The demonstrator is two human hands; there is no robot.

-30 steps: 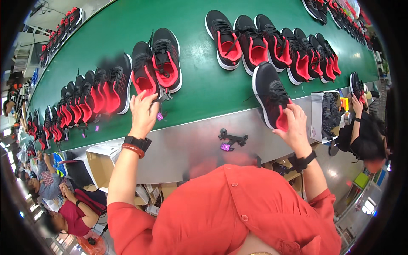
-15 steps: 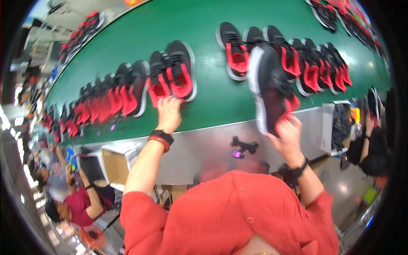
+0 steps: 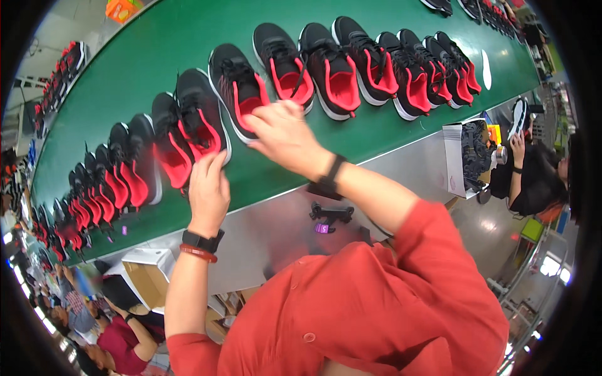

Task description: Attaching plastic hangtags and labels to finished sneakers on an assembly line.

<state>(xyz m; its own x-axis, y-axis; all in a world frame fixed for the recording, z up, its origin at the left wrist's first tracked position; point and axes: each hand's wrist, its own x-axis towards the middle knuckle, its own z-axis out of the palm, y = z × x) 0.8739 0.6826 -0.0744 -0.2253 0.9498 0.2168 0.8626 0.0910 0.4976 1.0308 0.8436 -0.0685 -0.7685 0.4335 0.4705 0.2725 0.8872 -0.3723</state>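
Black sneakers with red linings and white soles stand in a row along the green table [image 3: 351, 160], heels toward me. My left hand [image 3: 209, 191] has its fingers closed at the heel of one black sneaker [image 3: 195, 94]. Just right of that shoe is another black sneaker [image 3: 229, 66], toe pointing away from me. My right hand [image 3: 285, 135] reaches across to the left and grips its heel, covering part of the collar. Beside it on the right stands a laced black sneaker [image 3: 276, 47], close to my right fingertips.
More sneakers [image 3: 342, 78] continue to the right and left. A white insole-shaped piece [image 3: 486, 70] lies at the right. Below the table edge are a small black device [image 3: 331, 213], an open carton [image 3: 147, 276] and a box of dark items [image 3: 461, 160]. Co-workers sit at both sides.
My right hand has brought the sneaker it held in the air leftward and down onto the table, beside the shoe at my left hand. The view has shifted, with the shoe rows appearing farther left.
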